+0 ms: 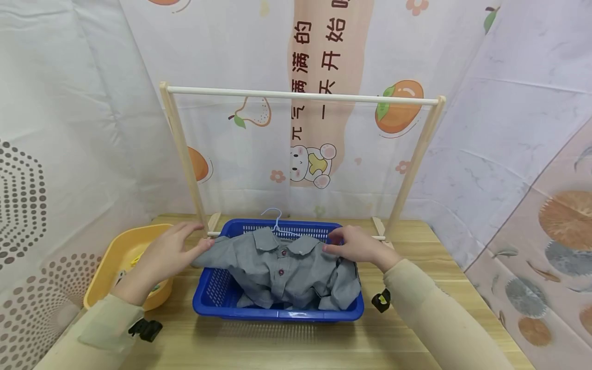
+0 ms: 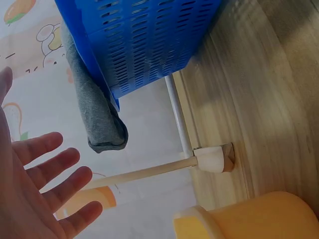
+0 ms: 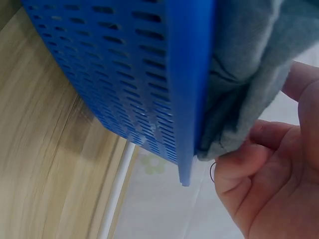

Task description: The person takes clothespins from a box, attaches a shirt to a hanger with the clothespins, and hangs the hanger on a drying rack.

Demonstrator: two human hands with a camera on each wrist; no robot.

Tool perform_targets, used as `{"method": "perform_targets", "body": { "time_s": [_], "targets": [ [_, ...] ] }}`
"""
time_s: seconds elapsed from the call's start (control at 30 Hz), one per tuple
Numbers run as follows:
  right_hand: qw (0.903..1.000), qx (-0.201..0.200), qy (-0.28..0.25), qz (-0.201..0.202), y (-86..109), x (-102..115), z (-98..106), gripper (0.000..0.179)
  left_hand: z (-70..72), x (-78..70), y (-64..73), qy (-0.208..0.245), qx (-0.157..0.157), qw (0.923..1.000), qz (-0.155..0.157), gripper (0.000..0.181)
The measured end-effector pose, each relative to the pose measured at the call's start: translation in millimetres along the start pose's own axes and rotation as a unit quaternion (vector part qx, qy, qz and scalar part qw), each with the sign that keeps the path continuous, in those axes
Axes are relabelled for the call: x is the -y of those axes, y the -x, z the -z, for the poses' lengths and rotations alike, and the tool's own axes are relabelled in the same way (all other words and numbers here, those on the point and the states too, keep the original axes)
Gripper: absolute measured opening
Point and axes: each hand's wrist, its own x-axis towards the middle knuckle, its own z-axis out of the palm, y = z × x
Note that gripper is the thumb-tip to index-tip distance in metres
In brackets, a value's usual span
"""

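A grey button-up shirt (image 1: pixel 296 275) with a collar lies spread across a blue plastic basket (image 1: pixel 277 314). From its collar sticks up the hook of a light blue hanger (image 1: pixel 277 218); the rest of the hanger is mostly hidden. My left hand (image 1: pixel 173 254) is beside the sleeve end on the left, its fingers spread and fairly straight. In the left wrist view that sleeve (image 2: pixel 99 107) hangs over the basket rim, apart from the fingers. My right hand (image 1: pixel 358 245) pinches the shirt near the right shoulder, with curled fingers against the cloth (image 3: pixel 244 94) in the right wrist view.
Behind the basket stands a wooden rack with a white top rail (image 1: pixel 300 95) and a low white bar. At left, a yellow tub (image 1: pixel 104 257) holds small items. All stand on a wood-grain table (image 1: pixel 259 349), with printed curtains (image 1: pixel 222 46) around it.
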Motion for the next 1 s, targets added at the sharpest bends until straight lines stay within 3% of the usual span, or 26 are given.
{"method": "perform_targets", "body": {
  "time_s": [0.2, 0.4, 1.0],
  "targets": [
    [0.9997, 0.005, 0.023, 0.0, -1.1, -0.7, -0.5, 0.05, 0.7, -1.1, 2.5, -0.003, 0.005, 1.0, 0.003, 0.07],
    [0.999, 0.015, 0.034, 0.026, -0.9, -2.5, -0.6, 0.029, 0.1, -0.3, 3.4, 0.0, 0.006, 1.0, -0.002, 0.067],
    [0.9976, 0.053, 0.04, 0.016, -1.5, -4.1, -3.9, 0.016, -3.0, 1.1, 4.6, -0.006, 0.023, 0.9997, 0.006, 0.07]
  ]
}}
